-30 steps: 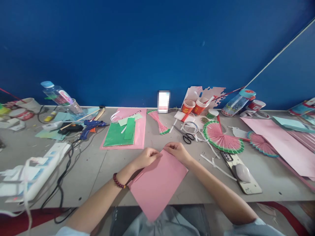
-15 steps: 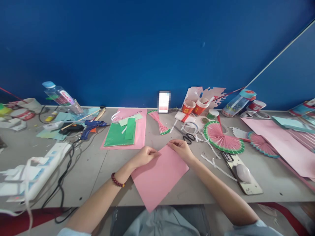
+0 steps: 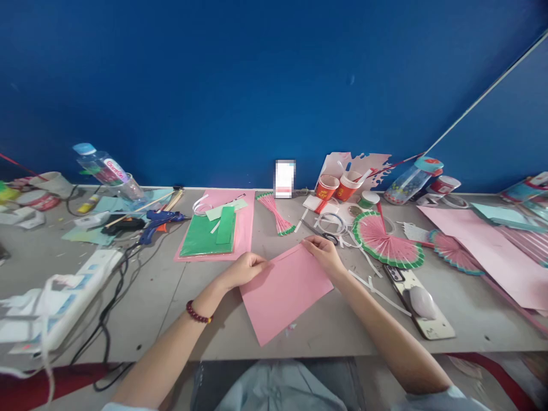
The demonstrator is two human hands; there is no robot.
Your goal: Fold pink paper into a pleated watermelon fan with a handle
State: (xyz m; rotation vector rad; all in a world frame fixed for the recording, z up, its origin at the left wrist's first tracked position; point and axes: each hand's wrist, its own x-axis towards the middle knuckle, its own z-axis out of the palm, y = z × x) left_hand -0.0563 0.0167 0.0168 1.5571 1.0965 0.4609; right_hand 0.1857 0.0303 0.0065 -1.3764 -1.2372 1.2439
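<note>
Pinches a pink paper sheet along its far edge in left hand and right hand, above a counter near a green packet

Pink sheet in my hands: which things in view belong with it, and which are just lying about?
Belong, it seems:
- pink sheet
- left hand, holding its left edge
- right hand, holding its top corner

Lying about, untouched:
- glue gun
- green pack
- red cups
- power strip

Soft light, faint shadow left of the sheet, bright pixelated screen far, stretched left and right edges.
</note>
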